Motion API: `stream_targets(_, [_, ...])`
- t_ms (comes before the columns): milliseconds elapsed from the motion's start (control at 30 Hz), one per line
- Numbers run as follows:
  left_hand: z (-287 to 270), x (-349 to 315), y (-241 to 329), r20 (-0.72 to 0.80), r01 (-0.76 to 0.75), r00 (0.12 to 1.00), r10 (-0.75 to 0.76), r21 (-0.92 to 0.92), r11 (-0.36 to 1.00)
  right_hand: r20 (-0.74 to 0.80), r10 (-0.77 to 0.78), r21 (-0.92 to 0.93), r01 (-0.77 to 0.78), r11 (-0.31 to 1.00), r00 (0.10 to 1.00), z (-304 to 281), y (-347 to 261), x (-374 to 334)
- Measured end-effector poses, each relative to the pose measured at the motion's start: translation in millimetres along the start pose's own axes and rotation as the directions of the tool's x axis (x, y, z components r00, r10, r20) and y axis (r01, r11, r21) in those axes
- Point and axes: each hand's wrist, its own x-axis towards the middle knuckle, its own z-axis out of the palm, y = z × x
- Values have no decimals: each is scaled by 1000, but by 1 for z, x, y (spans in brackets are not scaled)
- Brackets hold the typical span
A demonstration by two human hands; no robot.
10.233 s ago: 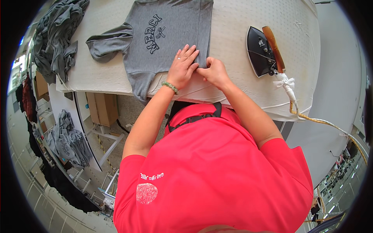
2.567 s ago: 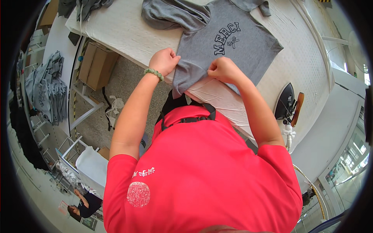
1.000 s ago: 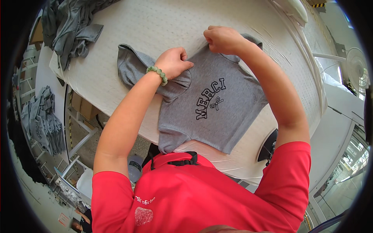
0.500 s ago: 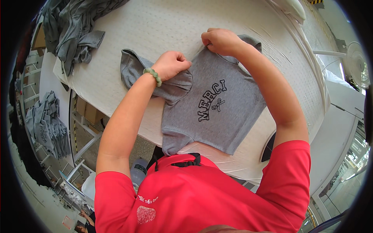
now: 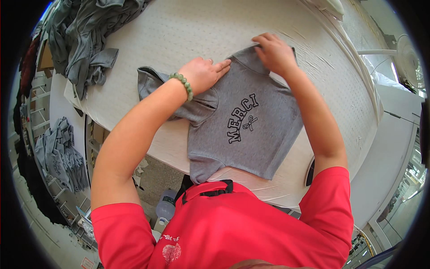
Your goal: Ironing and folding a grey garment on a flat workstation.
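Note:
A grey short-sleeved T-shirt (image 5: pixel 273 134) with black outlined lettering and a small bow lies on the white padded table in front of me. One of its sleeves (image 5: pixel 154 83) spreads toward the left. Upon the upper left part of the shirt rests my left hand (image 5: pixel 202 74), fingers stretched out flat and a green bead bracelet around its wrist. Over the shirt's far shoulder, near the neckline, my right hand (image 5: pixel 275 54) has its fingers apart and slightly curled. Whether its fingertips touch the cloth is hard to see.
Loose grey garments (image 5: pixel 92 45) are heaped at the table's far left corner. A stack of grey shirts (image 5: pixel 60 152) lies on a white surface further left. Below the table edge stands a water bottle (image 5: pixel 165 205). A white fan (image 5: pixel 410 67) is at the far right.
Both hands have gone from pinched to stretched-out fingers. The left moved right and flattened on the shirt; the right shifted right. The shirt's far shoulder now lies flatter.

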Motion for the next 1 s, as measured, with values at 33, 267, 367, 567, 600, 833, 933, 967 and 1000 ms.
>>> stream_targets(33, [-2,6,-3,-4,-5,1000,6,5,1000,-13,28,-130,-30,991,1000,-11,18,-6])
stream_targets(267, [-3,10,-4,62,10,998,-12,29,1000,7,176,-362,-162,918,984,-21,20,-1])
stream_targets(367, [-4,11,-4,97,7,995,-12,56,998,-174,72,-175,-103,979,982,2,-29,-13])
stream_targets(567, [-8,15,-2,139,17,990,-26,71,997,-59,137,-105,-143,984,989,38,-67,-35])
stream_targets(600, [-9,15,-1,139,21,990,-30,63,998,-46,166,-126,-171,977,985,40,-67,-35])
stream_targets(833, [-9,15,0,138,38,989,-44,51,998,-39,200,-196,-203,959,979,53,-60,-36])
stream_targets(933, [-6,14,1,140,35,989,-39,35,999,-80,193,-168,-204,964,978,47,-64,-41])
stream_targets(967, [-5,14,1,139,42,989,-46,33,999,-125,187,-160,-206,965,974,44,-66,-45])
stream_targets(1000, [-4,14,0,134,42,990,-47,38,998,-168,181,-151,-207,967,969,41,-66,-50])
